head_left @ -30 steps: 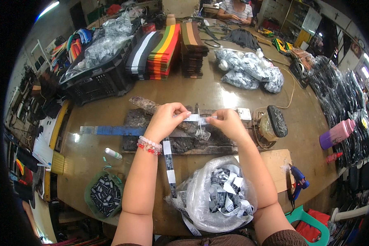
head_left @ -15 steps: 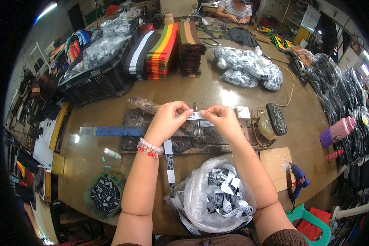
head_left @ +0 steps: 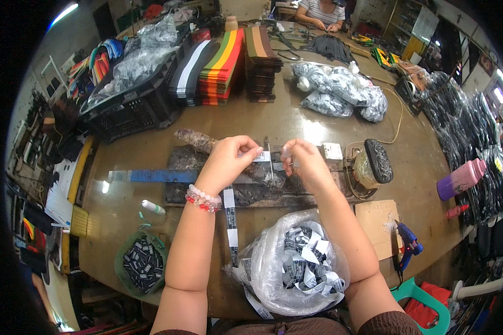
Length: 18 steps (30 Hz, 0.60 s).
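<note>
My left hand (head_left: 235,159) pinches the end of a black-and-white label ribbon (head_left: 261,157) beside a thin upright metal blade (head_left: 271,162). The ribbon's lower stretch (head_left: 229,215) hangs below my left wrist toward a clear plastic bag (head_left: 257,279) full of label strips (head_left: 304,259). Right of the blade, my right hand (head_left: 307,162) has its fingers curled in. Something small and pale shows at its fingertips, too unclear to name. Under both hands lies a dark, scorched board (head_left: 190,162), with a loose label piece (head_left: 279,166) near the blade.
A small green bag of cut labels (head_left: 142,262) sits left of my arm, near a white tube (head_left: 153,207). To the right are a jar with a black lid (head_left: 377,162), cardboard (head_left: 374,223) and a blue glue gun (head_left: 409,245). Strap stacks (head_left: 223,67) and a black crate (head_left: 131,114) stand behind.
Half a second ago both hands held the ribbon across the blade. My right hand has moved off to the right and curled; the ribbon in my left hand now ends by the blade.
</note>
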Motion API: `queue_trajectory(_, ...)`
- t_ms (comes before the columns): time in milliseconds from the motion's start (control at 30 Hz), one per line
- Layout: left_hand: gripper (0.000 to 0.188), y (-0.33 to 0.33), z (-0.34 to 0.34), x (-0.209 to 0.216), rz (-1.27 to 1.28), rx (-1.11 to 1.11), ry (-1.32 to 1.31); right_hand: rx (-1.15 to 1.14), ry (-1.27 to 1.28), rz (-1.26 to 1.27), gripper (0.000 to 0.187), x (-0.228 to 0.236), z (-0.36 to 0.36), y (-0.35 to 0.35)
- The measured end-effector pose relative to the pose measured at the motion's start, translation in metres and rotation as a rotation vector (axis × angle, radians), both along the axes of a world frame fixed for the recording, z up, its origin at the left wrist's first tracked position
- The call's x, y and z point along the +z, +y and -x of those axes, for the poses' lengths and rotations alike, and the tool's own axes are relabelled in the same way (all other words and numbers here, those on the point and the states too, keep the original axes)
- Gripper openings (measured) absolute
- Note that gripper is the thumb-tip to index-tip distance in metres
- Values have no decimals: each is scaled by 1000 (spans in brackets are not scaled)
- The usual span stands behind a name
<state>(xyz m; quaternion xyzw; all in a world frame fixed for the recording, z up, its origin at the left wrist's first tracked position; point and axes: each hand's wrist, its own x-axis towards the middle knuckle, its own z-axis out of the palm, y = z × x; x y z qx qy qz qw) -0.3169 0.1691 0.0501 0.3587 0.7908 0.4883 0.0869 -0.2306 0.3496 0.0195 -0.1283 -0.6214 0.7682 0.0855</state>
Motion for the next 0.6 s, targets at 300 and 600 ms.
queue_trajectory(300,20,5,-17,14,-108,-92,-108,69,-44,-418,28,34,-19,7)
queue_trajectory(600,24,-14,8,7,59,12,41,27,-153,-511,24,37,-21,30)
